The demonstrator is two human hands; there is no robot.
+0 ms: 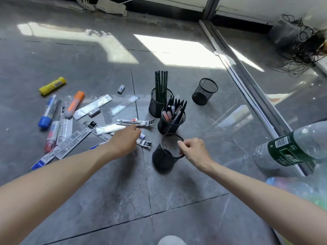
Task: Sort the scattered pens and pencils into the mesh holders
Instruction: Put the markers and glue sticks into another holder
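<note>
Several black mesh holders stand on the grey floor. One holder carries dark green pencils, another is packed with pens, and a third stands empty at the right. My right hand grips the rim of the nearest holder, which looks empty. My left hand reaches over a heap of packaged pen refills, fingers curled down onto them; whether it holds one is hidden. Markers, an orange highlighter and a yellow glue stick lie to the left.
A clear plastic bottle with a green label lies at the right beside a glass partition with a metal track. Tangled black cables sit at the far right, white cables at the back wall. Small erasers lie among the stationery.
</note>
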